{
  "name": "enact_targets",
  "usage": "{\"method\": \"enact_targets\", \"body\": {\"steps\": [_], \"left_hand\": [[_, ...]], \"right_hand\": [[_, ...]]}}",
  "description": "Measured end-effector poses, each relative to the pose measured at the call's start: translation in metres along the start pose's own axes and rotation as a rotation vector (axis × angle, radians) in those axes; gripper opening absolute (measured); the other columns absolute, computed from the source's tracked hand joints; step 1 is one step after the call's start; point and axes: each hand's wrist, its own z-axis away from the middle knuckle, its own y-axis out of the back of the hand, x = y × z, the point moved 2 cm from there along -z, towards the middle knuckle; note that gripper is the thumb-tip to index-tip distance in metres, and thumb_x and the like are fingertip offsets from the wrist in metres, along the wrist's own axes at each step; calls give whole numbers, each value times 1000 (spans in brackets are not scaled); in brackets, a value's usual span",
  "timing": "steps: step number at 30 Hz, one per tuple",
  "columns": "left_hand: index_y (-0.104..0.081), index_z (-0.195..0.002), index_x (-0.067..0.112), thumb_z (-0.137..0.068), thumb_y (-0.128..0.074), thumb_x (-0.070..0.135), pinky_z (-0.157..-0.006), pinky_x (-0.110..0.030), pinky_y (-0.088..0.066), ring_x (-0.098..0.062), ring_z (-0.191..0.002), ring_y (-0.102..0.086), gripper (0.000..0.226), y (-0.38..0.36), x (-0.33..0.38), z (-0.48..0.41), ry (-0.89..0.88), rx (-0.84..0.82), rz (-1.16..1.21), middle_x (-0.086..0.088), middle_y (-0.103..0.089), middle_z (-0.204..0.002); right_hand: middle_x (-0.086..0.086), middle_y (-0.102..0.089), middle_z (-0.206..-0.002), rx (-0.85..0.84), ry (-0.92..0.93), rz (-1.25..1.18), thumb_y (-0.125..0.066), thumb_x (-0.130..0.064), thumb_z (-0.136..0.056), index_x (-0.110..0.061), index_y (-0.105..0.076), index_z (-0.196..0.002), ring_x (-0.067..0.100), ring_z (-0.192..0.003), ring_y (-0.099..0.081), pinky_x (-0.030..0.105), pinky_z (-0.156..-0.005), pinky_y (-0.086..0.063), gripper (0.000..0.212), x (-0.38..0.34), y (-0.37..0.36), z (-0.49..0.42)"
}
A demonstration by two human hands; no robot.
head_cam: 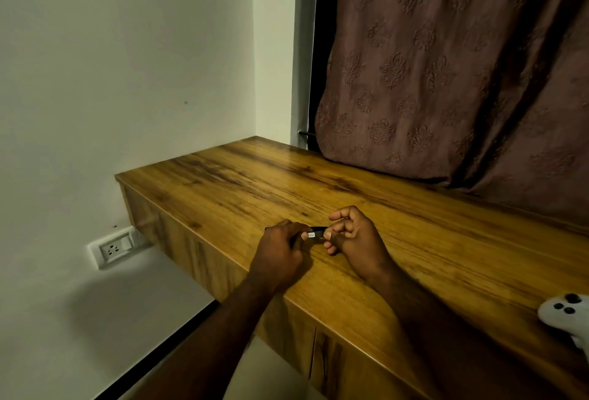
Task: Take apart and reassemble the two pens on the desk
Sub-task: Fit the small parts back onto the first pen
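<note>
A black pen (pixel 316 234) with a small white label lies level between my two hands, just above the wooden desk (pixel 398 208). My left hand (pixel 280 256) grips its left part, and a thin tip pokes out past the knuckles at the far left. My right hand (pixel 353 237) pinches the pen's right end between thumb and fingers, with the other fingers curled. Most of the pen is hidden inside the hands. I see no second pen.
A white game controller (pixel 565 317) lies at the desk's right front edge. A brown patterned curtain (pixel 462 74) hangs onto the desk's back. A white wall socket (pixel 114 248) sits low on the wall at the left, below the desk's end.
</note>
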Motion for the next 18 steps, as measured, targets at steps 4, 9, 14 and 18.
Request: {"method": "enact_targets", "body": {"steps": [4, 9, 14, 18], "left_hand": [[-73, -99, 12, -88, -57, 6, -79, -38, -54, -19, -87, -65, 21, 1, 0, 0, 24, 5, 34, -6, -71, -94], [-69, -104, 12, -88, -62, 13, -78, -28, -53, -16, -90, -66, 18, 0, 1, 0, 59, 40, 74, -4, -70, -98], [-65, -99, 18, -87, -63, 10, -73, -27, -53, -8, -81, -63, 14, 3, 2, 3, 105, 96, 140, 2, -68, -90], [-67, -100, 18, -89, -63, 12, -73, -21, -50, -5, -81, -61, 13, 4, 0, 2, 81, 90, 105, 2, -67, -91]], "right_hand": [[13, -64, -77, -14, -28, -18, -58, 8, -87, -5, -52, -100, 19, -60, -62, 30, -54, -53, 19, 2, -5, -2], [13, -63, -74, 45, -70, -82, -59, 5, -88, -5, -55, -97, 19, -55, -60, 32, -52, -50, 14, 5, -2, -7], [12, -63, -67, 131, -112, -163, -58, 2, -89, -6, -60, -92, 16, -52, -56, 27, -48, -48, 9, 7, 3, -8], [13, -64, -69, 124, -134, -178, -58, 0, -90, -3, -63, -96, 17, -54, -57, 27, -50, -49, 9, 9, 4, -8]]}}
